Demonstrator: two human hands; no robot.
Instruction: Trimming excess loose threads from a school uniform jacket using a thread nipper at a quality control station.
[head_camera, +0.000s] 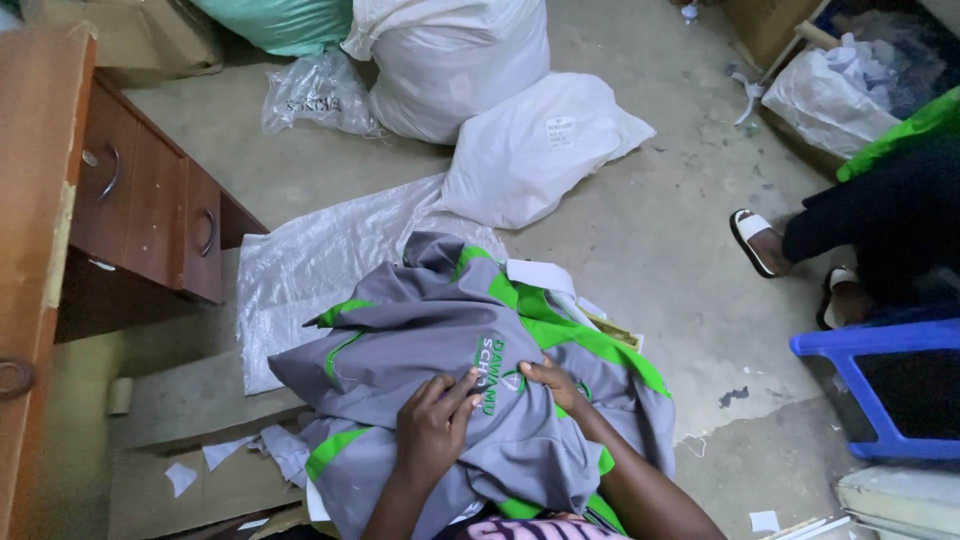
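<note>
A grey garment with bright green trim lies bunched over my lap, its printed chest panel facing up. My left hand rests flat on the grey fabric just left of the print, fingers spread. My right hand presses on the fabric right of the print, fingers bent onto the cloth. Both hands touch the garment; whether either one pinches it cannot be told. A white paper piece pokes out behind the garment's upper edge.
A clear plastic sheet lies on the concrete floor beyond the garment. White sacks stand farther back. A wooden desk with drawers is at left. At right another person's sandalled foot and a blue plastic stool.
</note>
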